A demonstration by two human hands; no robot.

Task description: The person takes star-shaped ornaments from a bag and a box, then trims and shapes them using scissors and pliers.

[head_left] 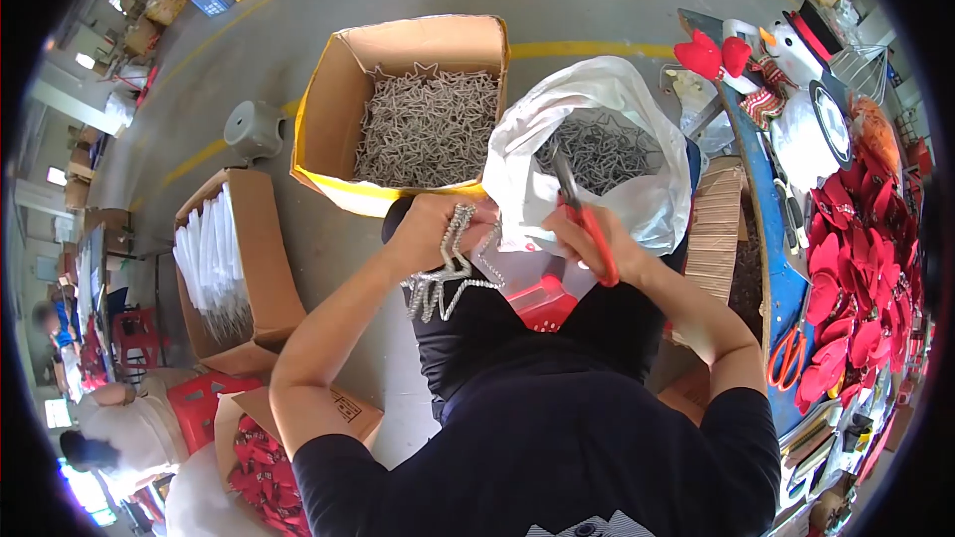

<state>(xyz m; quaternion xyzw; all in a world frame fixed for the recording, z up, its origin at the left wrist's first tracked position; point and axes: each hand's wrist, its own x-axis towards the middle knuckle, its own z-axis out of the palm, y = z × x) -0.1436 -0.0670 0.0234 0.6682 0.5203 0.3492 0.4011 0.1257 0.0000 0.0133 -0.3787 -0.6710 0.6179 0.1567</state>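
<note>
My left hand [435, 229] is closed around several silver, beaded-looking star frames [448, 283], which hang below it over my left thigh. In my right hand [609, 239] is a pair of pliers with red handles [595, 247], its dark jaws pointing up and away from me. Behind the pliers, a white plastic bag [537, 119] stands with its mouth wide, holding grey star frames [602, 154]. Just beyond my left hand, a cardboard box [323, 129] contains a heap of small grey stars [428, 129]. Something red [542, 303] lies between my thighs.
To the left are a carton of white plastic-wrapped pieces [211, 259], a grey stool [255, 129] and a box of red pieces [264, 477]. On the right, a blue table [751, 199] bears red fabric pieces [846, 278], orange-handled scissors [787, 358] and a snowman figure [796, 48]. Another person [139, 428] sits at lower left.
</note>
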